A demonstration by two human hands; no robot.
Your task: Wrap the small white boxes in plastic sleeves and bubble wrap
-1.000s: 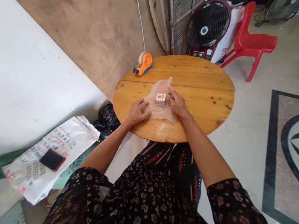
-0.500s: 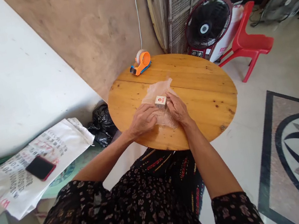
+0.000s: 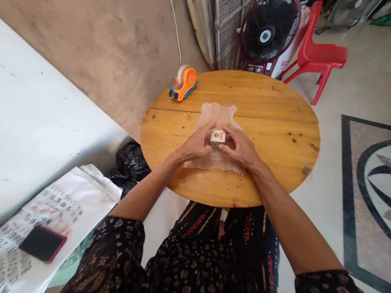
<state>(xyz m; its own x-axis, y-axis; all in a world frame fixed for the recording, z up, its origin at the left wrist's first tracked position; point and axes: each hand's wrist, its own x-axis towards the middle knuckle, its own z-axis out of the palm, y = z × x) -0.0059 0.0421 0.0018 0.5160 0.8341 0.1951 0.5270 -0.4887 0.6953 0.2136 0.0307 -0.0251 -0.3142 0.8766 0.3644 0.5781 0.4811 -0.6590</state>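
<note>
A small white box [image 3: 218, 136] with a red print on top sits on a sheet of bubble wrap [image 3: 216, 112], which lies spread on the round wooden table [image 3: 270, 126]. To the box's left is my left hand [image 3: 196, 145], its fingers stretched out and its thumb apart, close to the box's side. On the other side, my right hand [image 3: 241, 148] has its thumb at the box's near corner and its fingers at the far right corner, gripping it. Part of the wrap is hidden under my hands.
At the table's far edge stands an orange tape dispenser [image 3: 185, 84]. Beyond it are a fan [image 3: 265, 27] and a red chair [image 3: 322, 52]. To the left, a phone [image 3: 42, 243] rests on a white printed sack [image 3: 87, 194], with a black plastic bag [image 3: 129, 162] beside the table.
The bubble wrap lies flatter and more spread out. My left hand has moved up beside the box with its fingers straighter. My right thumb has come round to the box's near side.
</note>
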